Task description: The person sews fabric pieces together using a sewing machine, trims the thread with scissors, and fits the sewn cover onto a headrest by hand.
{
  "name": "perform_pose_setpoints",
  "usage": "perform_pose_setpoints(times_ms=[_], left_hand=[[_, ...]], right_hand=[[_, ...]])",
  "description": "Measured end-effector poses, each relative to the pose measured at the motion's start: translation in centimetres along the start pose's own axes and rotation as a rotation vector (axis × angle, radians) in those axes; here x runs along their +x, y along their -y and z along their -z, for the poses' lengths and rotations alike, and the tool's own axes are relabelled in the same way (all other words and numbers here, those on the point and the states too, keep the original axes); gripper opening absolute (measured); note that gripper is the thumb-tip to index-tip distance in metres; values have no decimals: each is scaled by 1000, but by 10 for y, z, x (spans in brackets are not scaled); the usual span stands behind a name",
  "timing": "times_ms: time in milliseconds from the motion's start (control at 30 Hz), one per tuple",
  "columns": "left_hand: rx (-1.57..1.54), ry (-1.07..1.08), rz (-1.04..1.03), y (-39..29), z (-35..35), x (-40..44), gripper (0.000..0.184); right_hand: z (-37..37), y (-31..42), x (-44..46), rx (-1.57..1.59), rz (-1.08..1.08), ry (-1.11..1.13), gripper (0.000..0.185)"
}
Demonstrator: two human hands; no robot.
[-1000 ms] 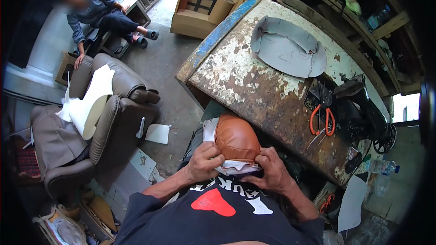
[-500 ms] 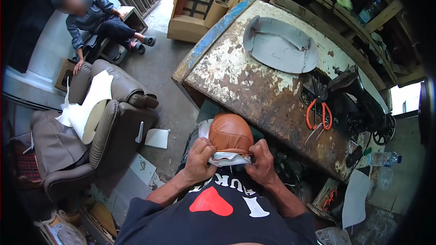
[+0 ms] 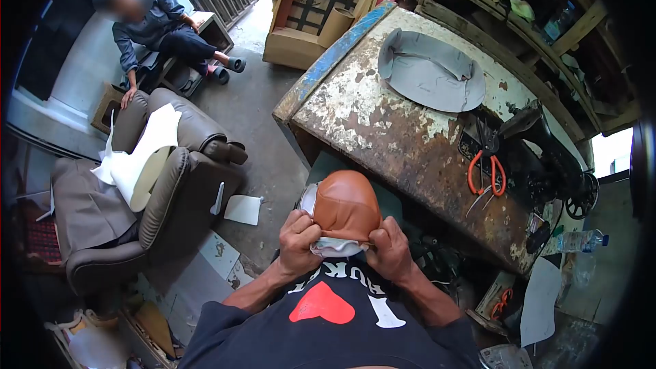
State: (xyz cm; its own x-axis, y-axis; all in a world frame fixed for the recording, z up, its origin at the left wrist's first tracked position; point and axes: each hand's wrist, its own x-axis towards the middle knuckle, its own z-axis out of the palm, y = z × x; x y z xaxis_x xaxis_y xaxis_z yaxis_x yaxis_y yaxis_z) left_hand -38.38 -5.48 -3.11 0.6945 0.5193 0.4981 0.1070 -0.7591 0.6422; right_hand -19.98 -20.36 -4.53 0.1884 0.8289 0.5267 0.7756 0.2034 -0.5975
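Observation:
A rounded, padded piece with a brown leather cover [image 3: 346, 205] sits close in front of my chest. White lining [image 3: 338, 247] shows along its near edge and at its left side. My left hand [image 3: 299, 239] is closed on the left part of the cover's edge, fingers curled in. On the opposite side my right hand [image 3: 388, 249] pinches the edge between thumb and bent fingers. The leather is creased between the two hands. What lies under the cover is mostly hidden.
A worn workbench [image 3: 383, 130] holds a grey oval piece [image 3: 437, 78], orange-handled pliers [image 3: 486, 171] and a black sewing machine [image 3: 553, 150]. A brown armchair [image 3: 184, 184] with white sheets [image 3: 147, 157] stands left. Another person [image 3: 160, 34] sits behind it. A water bottle [image 3: 581, 240] is right.
The leather's near edge has been drawn down and shows more folds between my hands. Both hands keep their grip. The whole view has shifted slightly.

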Motion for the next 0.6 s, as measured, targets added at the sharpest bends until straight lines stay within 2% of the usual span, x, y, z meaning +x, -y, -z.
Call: perform_pose_setpoints(times_ms=[33, 100, 167, 200, 267, 300, 367, 400, 467, 500, 533, 600], left_hand=[[61, -56, -57, 2, -4, -4, 43], [197, -128, -129, 6, -13, -13, 42], [205, -190, -183, 13, -21, -30, 37], [217, -254, -237, 20, -28, -38, 33], [231, -212, -267, 30, -24, -73, 30], [229, -196, -262, 33, -25, -87, 30], [142, -101, -197, 32, -13, -96, 24], [138, -94, -200, 22, 2, -94, 24], [-337, 134, 298, 13, 34, -85, 19], [-596, 265, 417, 45, 52, -101, 24], [-1103, 176, 465, 67, 54, -104, 40], [-1005, -113, 825, 83, 45, -83, 53]], right_hand=[[-2, 0, 1, -24, 29, -32, 30], [-20, -7, -9, -26, 44, -115, 29], [-39, -13, -30, -105, 92, -208, 28], [-50, -12, -33, 20, 125, -205, 25], [-54, -13, -62, 102, 39, -36, 24], [-46, -20, -64, 100, 49, -39, 24], [-33, -24, -73, 259, -114, 270, 20], [-33, -26, -77, 259, -120, 265, 20], [-39, -38, -74, 735, -904, -46, 17], [-36, -29, -48, 884, -1199, -242, 36], [-46, -37, -47, 881, -1190, -237, 36], [-77, -57, -49, 286, -892, -89, 54]])
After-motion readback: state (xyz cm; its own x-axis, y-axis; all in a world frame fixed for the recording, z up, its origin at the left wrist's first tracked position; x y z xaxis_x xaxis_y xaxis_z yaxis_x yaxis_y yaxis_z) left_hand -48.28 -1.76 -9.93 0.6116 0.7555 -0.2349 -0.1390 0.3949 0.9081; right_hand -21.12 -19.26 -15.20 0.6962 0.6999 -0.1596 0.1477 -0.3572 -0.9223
